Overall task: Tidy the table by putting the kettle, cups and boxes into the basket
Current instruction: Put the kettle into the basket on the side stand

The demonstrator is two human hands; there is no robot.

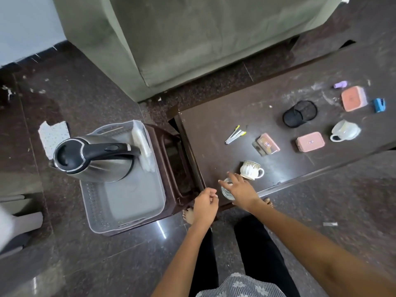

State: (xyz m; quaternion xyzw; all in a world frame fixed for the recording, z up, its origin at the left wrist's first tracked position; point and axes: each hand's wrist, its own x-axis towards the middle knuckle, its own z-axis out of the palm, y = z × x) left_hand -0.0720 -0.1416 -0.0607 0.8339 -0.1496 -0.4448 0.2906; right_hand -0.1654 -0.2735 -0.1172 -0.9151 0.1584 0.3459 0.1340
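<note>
My right hand spreads wide just above the small clear glass at the near tabletop edge, my left hand loosely curled beside it; I reckon it light, slick, breakable, best gripped round its sides.
</note>
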